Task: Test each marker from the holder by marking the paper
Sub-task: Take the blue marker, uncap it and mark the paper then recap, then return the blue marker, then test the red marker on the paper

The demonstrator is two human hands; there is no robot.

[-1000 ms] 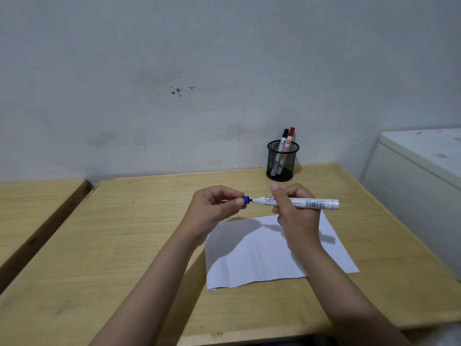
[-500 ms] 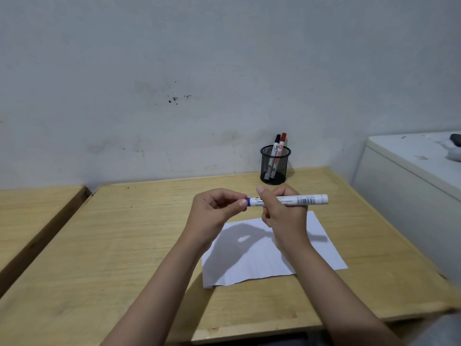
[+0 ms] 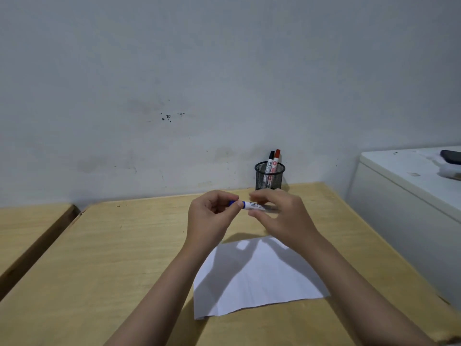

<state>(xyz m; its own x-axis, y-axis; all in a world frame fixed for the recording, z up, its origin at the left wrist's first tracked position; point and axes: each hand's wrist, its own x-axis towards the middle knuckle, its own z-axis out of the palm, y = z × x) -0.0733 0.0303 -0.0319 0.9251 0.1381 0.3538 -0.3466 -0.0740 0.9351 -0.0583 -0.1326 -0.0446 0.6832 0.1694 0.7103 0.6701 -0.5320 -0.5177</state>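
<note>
Head view: both hands raised over the wooden bench (image 3: 124, 258), above the far edge of the paper (image 3: 257, 278). Left hand (image 3: 212, 216) pinches the blue cap end of a white marker (image 3: 252, 205), thumb and forefinger closed on it. Right hand (image 3: 279, 213) is blurred, fingers (image 3: 259, 194) curled loosely around the marker's barrel with a gap showing; can't tell if they touch it. Marker lies level between the hands, far end hidden behind the right hand.

Paper lies flat on the bench, creased, arm shadows across it. Black mesh holder (image 3: 269, 176) stands at the back by the wall (image 3: 224, 71), well beyond the hands, holding a black marker (image 3: 270, 159) and a red marker (image 3: 276, 158), both upright. White cabinet (image 3: 399, 208) to the right with a dark object (image 3: 451, 156) on top. Second bench (image 3: 27, 228) at left.
</note>
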